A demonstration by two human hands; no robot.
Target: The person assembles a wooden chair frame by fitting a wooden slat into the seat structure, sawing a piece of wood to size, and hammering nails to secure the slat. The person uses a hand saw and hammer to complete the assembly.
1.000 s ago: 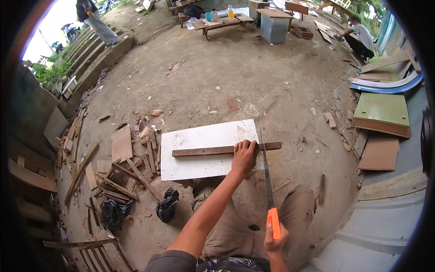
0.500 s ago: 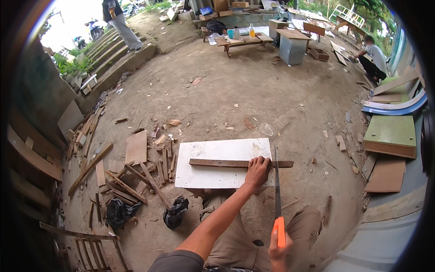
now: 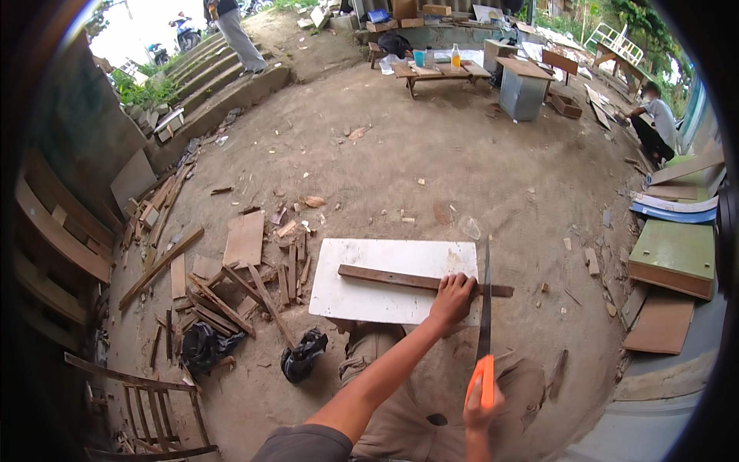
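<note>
A narrow brown wooden strip [image 3: 392,276] lies across a white board [image 3: 350,300], its right end jutting past the board's edge. My left hand [image 3: 454,299] is closed over the strip near that edge, pressing it down. In my right hand [image 3: 481,408] is the orange handle of a handsaw [image 3: 486,323]. Its dark blade points away from me and crosses the strip just right of my left hand, beyond the board's edge. Whether the teeth have cut into the wood I cannot tell.
Scrap wood [image 3: 215,308] and black plastic bags [image 3: 304,356] lie to the left. Green panels [image 3: 673,248] are stacked at the right. A low bench [image 3: 439,71] with bottles and a metal cabinet [image 3: 523,88] stand far ahead. One person squats far right; another stands by the steps.
The saw and my right hand have shifted slightly forward, away from me. My left hand stays on the wooden strip. The whole view has turned slightly.
</note>
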